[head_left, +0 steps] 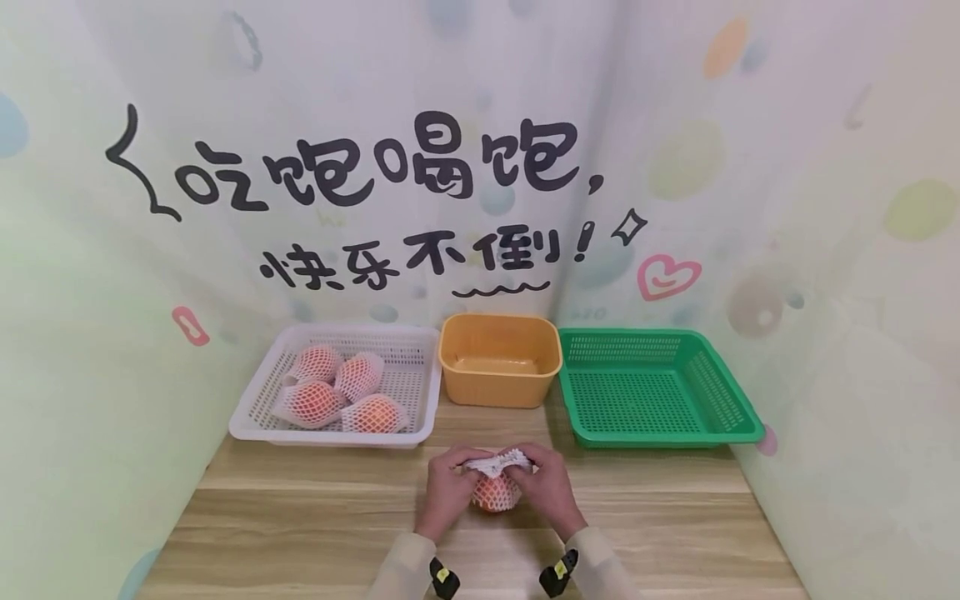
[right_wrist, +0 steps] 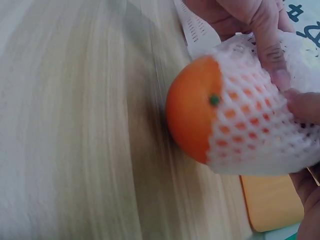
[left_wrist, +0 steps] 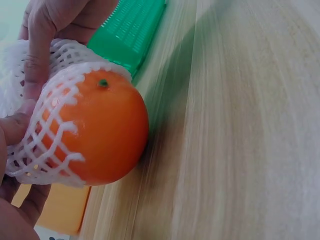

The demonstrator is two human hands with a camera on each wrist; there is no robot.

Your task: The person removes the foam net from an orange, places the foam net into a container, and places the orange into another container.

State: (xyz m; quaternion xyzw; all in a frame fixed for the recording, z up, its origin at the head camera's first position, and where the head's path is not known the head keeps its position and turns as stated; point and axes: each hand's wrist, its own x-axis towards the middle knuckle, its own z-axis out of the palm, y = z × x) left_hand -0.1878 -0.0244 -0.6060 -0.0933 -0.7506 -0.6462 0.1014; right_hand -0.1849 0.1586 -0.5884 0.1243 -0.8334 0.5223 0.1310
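An orange (left_wrist: 117, 132) with a small green stem spot is partly covered by a white foam net sleeve (right_wrist: 255, 115). In the head view it is low over the wooden table, between both hands. The left hand (head_left: 448, 490) pinches the sleeve's far edge from the left. From the right, the right hand (head_left: 550, 490) pinches the same bunched edge. Both thumbs press on the net. The orange's lower side is bare in the wrist views; whether it touches the table cannot be told.
A white basket (head_left: 255, 429) at the back left holds several net-covered oranges (head_left: 311, 402). Beside it stands a yellow-orange bin (head_left: 491, 390). A green basket (head_left: 637, 438) sits at the back right. Behind them rises a printed curtain (head_left: 480, 83). The wooden table (head_left: 300, 517) extends toward me.
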